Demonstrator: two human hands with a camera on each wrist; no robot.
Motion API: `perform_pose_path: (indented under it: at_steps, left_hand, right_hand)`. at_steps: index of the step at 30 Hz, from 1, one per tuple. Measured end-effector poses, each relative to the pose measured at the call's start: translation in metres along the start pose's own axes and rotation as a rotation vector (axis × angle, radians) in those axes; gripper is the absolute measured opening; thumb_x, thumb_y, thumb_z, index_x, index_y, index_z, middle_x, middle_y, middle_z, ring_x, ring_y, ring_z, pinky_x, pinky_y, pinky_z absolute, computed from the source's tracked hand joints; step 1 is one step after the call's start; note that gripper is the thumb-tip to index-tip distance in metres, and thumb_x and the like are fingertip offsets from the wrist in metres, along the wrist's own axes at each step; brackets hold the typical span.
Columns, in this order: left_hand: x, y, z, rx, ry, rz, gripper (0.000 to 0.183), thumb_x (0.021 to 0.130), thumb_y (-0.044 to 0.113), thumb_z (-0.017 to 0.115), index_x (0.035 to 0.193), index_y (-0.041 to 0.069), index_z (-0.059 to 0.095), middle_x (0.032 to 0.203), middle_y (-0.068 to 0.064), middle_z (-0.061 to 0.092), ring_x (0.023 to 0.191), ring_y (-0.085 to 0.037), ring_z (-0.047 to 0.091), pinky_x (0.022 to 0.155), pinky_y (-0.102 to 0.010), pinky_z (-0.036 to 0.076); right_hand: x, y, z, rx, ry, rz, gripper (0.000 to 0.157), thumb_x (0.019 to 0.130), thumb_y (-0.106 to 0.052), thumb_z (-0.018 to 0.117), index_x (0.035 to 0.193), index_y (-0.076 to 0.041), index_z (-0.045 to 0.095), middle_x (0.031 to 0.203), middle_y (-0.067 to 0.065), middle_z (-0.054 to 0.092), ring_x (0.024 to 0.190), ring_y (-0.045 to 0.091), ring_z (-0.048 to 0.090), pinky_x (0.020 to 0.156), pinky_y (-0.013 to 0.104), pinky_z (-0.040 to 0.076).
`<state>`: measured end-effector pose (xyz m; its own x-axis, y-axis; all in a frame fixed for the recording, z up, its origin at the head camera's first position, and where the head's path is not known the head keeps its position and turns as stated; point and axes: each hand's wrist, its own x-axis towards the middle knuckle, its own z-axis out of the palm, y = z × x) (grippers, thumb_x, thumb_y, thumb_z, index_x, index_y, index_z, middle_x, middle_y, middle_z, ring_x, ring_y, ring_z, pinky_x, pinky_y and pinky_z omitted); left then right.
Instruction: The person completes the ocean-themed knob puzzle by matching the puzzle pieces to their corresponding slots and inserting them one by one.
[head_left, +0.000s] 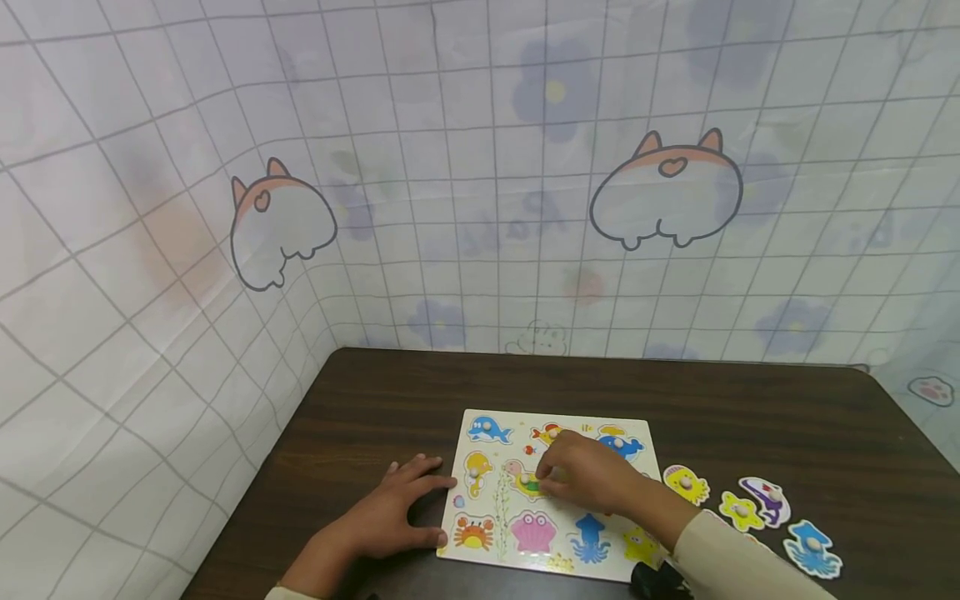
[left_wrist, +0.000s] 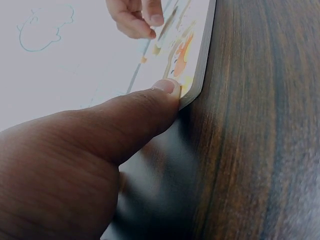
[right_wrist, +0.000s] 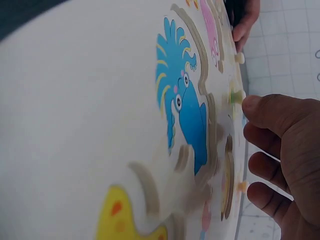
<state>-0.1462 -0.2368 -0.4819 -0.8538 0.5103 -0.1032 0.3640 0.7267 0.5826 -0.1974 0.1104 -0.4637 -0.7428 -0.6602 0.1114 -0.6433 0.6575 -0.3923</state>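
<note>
We should brace the puzzle board at its near left corner, where our left hand, fingers spread and gripping nothing, rests its thumb. Beyond, our right hand, loosely curled and half open, is beside or touching the turtle piece on the board, well short of the surface's far edge; pressing evenly around its knob should keep it level.
</note>
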Motion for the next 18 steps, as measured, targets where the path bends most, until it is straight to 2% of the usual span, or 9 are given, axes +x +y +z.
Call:
perform_pose_path:
  at_steps: [6, 14, 18]
  left_hand:
    - [0.001, 0.0, 0.0, 0.004, -0.001, -0.002, 0.07, 0.087, 0.055, 0.077, 0.148, 0.027, 0.056, 0.163, -0.008, 0.033, 0.153, -0.04, 0.017, 0.12, -0.067, 0.007]
    - [0.001, -0.002, 0.0, 0.016, 0.0, -0.009, 0.07, 0.087, 0.056, 0.077, 0.147, 0.029, 0.056, 0.163, -0.007, 0.034, 0.153, -0.04, 0.018, 0.12, -0.067, 0.007]
    - [0.001, -0.001, 0.0, 0.01, -0.002, -0.006, 0.07, 0.087, 0.056, 0.077, 0.148, 0.028, 0.056, 0.163, -0.008, 0.034, 0.153, -0.04, 0.018, 0.119, -0.068, 0.007]
  right_hand:
    - [-0.013, 0.007, -0.003, -0.015, 0.01, 0.019, 0.006, 0.09, -0.028, 0.08, 0.091, -0.023, 0.08, 0.091, -0.018, 0.061, 0.087, 0.003, 0.053, 0.077, 0.031, 0.053]
    - [-0.031, 0.019, -0.008, -0.038, 0.042, 0.022, 0.008, 0.091, -0.03, 0.079, 0.092, -0.023, 0.08, 0.097, -0.018, 0.065, 0.093, 0.003, 0.057, 0.08, 0.032, 0.055]
    - [-0.04, 0.023, -0.013, -0.031, 0.069, 0.018, 0.004, 0.091, -0.026, 0.08, 0.095, -0.026, 0.079, 0.098, -0.018, 0.065, 0.094, 0.004, 0.057, 0.077, 0.031, 0.055]
